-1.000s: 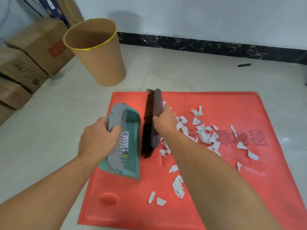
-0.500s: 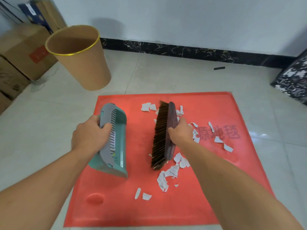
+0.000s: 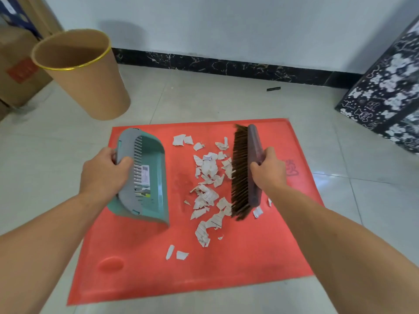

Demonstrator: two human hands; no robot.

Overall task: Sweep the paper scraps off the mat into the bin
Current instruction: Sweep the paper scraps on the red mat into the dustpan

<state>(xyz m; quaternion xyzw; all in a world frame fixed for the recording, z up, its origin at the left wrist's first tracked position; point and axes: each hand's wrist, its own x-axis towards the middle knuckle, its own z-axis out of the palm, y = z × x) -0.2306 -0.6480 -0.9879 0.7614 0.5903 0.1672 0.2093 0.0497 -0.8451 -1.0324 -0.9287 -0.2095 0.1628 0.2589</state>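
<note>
A red mat (image 3: 249,264) lies on the tiled floor. White paper scraps (image 3: 207,193) are heaped in its middle, with a few loose ones nearer me. My left hand (image 3: 104,173) grips the grey rim of a teal dustpan (image 3: 147,175), which rests on the mat's left side with its mouth facing the scraps. My right hand (image 3: 268,171) holds a brown hand brush (image 3: 243,168) by its back, bristles pointing left and touching the right edge of the heap. A tan bin (image 3: 90,80) with a gold rim stands on the floor beyond the mat's far left corner.
Cardboard boxes (image 3: 18,69) are stacked at the far left, behind the bin. A black-and-white patterned box (image 3: 390,96) stands at the right. A wall with a dark marble skirting (image 3: 226,66) runs along the back, and a small dark object (image 3: 273,88) lies near it.
My right hand has carried the brush from beside the dustpan to the right, past the scraps, which now lie between brush and dustpan. The view has shifted right.
</note>
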